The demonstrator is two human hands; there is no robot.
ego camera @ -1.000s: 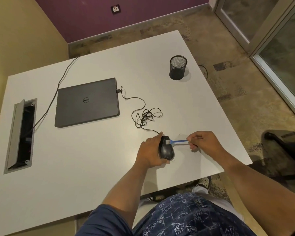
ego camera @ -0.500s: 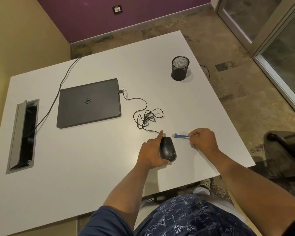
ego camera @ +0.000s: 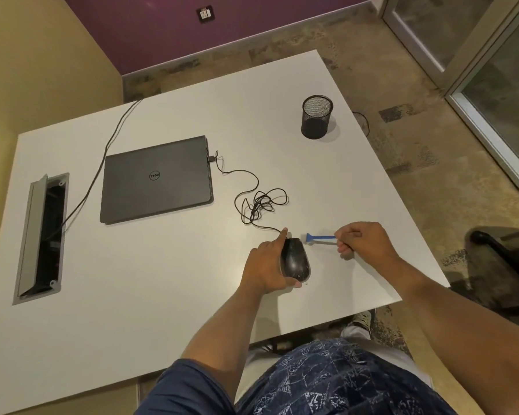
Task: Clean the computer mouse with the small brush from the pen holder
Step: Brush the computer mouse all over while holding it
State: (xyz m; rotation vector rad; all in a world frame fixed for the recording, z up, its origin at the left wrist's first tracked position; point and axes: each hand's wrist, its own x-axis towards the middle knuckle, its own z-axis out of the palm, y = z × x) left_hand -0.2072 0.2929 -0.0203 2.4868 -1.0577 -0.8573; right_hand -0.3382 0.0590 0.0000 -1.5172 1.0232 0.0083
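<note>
A black wired computer mouse (ego camera: pixel 295 260) lies on the white table (ego camera: pixel 168 280) near its front right edge. My left hand (ego camera: pixel 264 265) grips the mouse from its left side, forefinger stretched along it. My right hand (ego camera: pixel 364 239) pinches the handle of a small blue brush (ego camera: pixel 319 238). The brush head points left and sits just right of the mouse's front, a small gap away. The black mesh pen holder (ego camera: pixel 316 116) stands at the far right of the table, with nothing showing inside.
A closed grey laptop (ego camera: pixel 156 179) lies mid-table, the mouse cable (ego camera: pixel 259 202) coiled between it and the mouse. A power cord runs to an open cable hatch (ego camera: pixel 41 238) at the left. A black chair (ego camera: pixel 504 253) stands right of the table.
The brush was on the mouse's front a second ago; my right hand has pulled it off to the right. My left hand keeps holding the mouse in place.
</note>
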